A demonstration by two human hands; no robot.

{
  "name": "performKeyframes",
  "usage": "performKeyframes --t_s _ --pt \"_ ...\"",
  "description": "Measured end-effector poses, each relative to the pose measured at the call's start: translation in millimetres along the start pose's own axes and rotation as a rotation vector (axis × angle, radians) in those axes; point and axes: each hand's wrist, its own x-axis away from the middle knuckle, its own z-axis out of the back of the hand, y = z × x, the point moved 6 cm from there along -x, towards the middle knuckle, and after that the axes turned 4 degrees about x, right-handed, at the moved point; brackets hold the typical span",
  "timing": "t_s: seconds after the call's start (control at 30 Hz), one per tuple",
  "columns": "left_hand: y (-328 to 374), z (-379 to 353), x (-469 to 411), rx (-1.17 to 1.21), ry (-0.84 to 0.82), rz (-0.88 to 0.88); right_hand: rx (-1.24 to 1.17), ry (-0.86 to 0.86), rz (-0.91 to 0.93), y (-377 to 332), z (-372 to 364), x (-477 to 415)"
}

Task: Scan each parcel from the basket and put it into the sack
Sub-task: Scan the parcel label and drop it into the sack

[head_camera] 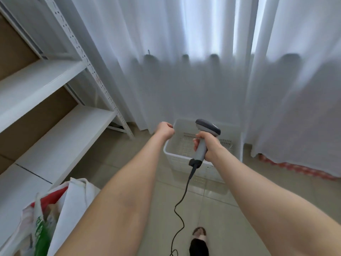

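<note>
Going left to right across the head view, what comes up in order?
In order: sack → left hand, curled and holding nothing → scanner, held by the right hand → red patterned strip under the curtain.

Two bare forearms reach in from the bottom edge and end in two hands at centre: one left hand (164,129) and one right hand (207,143). There is one scanner (208,126), with one dark cable (187,183) trailing to the bottom edge. One white basket (177,159) stands just right of centre. One sack (73,196) sits at lower left. One shelving unit (64,135) fills the left side, with at least two white shelf boards in view. One foot (199,242) shows at bottom centre. Behind the curtain (184,89) — upper middle — four dark rounded shapes stand in a row.
</note>
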Motion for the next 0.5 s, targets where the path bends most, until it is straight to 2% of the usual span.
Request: performKeyframes --t_s 0.17,0.33,0.5 --pt "34.0 -56.7 -90.1 -0.045 -0.05 -0.012 -0.098 0.092 -0.039 -37.6 31.2 -84.0" --pt "59.7 -131.9 -203.6 -0.09 -0.18 0.012 -0.078 0.213 -0.06 -84.4 66.3 -195.7" --pt "65.7 -218.8 -284.5 -0.179 -0.295 0.039 -0.142 0.328 -0.12 -99.0 119.5 -283.1"
